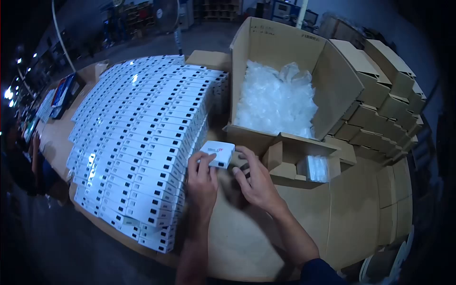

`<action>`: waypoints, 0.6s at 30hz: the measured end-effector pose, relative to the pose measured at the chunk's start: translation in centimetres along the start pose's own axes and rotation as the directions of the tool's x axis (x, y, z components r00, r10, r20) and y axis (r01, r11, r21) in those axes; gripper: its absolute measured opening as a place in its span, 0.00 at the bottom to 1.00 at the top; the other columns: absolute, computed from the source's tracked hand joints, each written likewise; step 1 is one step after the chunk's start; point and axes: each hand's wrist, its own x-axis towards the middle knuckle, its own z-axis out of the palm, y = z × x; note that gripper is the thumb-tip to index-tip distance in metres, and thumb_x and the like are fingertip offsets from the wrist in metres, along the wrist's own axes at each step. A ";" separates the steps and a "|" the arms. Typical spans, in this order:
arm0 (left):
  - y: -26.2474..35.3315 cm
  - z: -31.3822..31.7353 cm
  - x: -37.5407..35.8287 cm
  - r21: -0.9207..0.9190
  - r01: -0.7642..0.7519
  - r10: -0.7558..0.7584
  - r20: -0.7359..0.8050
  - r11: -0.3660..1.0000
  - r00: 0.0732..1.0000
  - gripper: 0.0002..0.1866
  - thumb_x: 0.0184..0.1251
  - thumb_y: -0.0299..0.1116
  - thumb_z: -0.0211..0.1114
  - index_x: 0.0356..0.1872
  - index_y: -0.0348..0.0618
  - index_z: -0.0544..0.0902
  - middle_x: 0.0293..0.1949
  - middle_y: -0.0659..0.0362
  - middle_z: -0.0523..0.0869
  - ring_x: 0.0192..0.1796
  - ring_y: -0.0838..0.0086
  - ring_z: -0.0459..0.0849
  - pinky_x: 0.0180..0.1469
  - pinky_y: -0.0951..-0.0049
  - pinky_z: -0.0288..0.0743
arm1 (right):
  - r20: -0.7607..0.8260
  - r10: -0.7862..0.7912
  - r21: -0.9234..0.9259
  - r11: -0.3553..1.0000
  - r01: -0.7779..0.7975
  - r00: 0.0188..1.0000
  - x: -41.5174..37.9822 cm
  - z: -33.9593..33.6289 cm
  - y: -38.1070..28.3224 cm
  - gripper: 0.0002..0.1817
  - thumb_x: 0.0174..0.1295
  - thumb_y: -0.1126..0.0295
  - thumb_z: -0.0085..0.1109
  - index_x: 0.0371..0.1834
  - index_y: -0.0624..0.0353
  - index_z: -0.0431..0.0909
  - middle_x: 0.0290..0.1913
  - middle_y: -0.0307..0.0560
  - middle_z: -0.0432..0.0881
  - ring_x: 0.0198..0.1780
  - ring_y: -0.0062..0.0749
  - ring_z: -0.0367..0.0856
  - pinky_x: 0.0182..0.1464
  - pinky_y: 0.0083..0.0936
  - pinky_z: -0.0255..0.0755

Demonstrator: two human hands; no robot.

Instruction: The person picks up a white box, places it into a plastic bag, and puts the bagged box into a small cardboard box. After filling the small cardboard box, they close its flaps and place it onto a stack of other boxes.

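A small white box [217, 153] with red and dark print is held in front of me, just right of the stacked boxes. My left hand [203, 176] grips its left and near side, fingers on its top. At the box's right side is my right hand [254, 178], thumb and fingers apart, its index fingertip close to the corner; whether it touches is unclear. Rows of like white boxes [137, 128] are stacked on the left. To the right of my hands sits a small open carton [280, 164] with plastic-wrapped items [317, 168] inside.
A big open carton [285, 45] full of clear plastic bags [275, 99] stands behind. Folded brown cartons [380, 109] are piled at the right. The cardboard-covered table [294, 223] extends below my hands. Another person [28, 166] is at the far left edge.
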 end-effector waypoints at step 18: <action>10.3 12.7 22.1 -0.333 -0.190 0.293 0.292 0.923 0.910 0.12 0.62 0.33 0.75 0.44 0.37 0.91 0.35 0.49 0.92 0.35 0.62 0.90 0.43 0.66 0.82 | -0.386 0.052 -0.031 0.997 -0.070 0.921 7.7 -17.0 0.8 0.15 0.66 0.73 0.60 0.55 0.59 0.86 0.49 0.61 0.84 0.49 0.47 0.86 0.54 0.38 0.79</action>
